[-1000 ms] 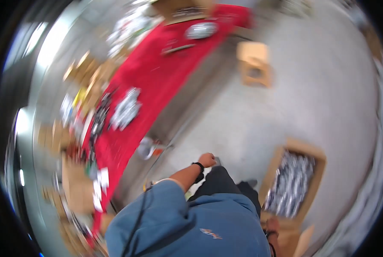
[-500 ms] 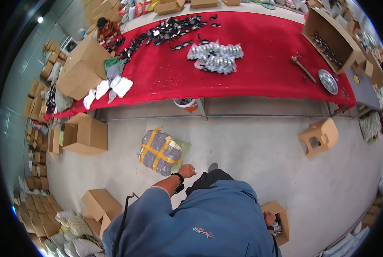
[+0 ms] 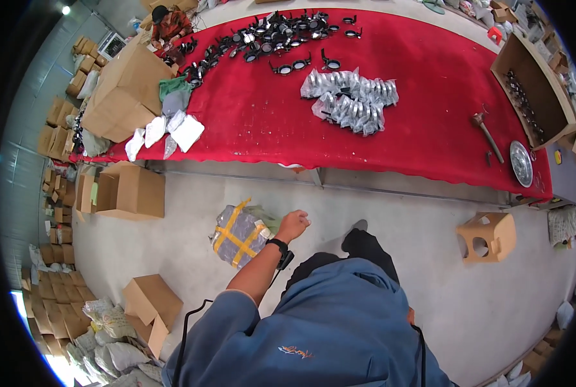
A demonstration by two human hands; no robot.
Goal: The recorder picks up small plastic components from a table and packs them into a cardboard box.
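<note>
Beside the left hand [image 3: 292, 226], its grip loosely curled on nothing, lies a plastic-wrapped bundle [image 3: 238, 235] crossed with yellow tape.

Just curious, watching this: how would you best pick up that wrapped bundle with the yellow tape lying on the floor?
Probably by the crossed yellow straps on top of the bundle, coming from above. It lies flat on the floor, so the straps give the only ready grip. The left hand is nearest, just to its right.
</note>
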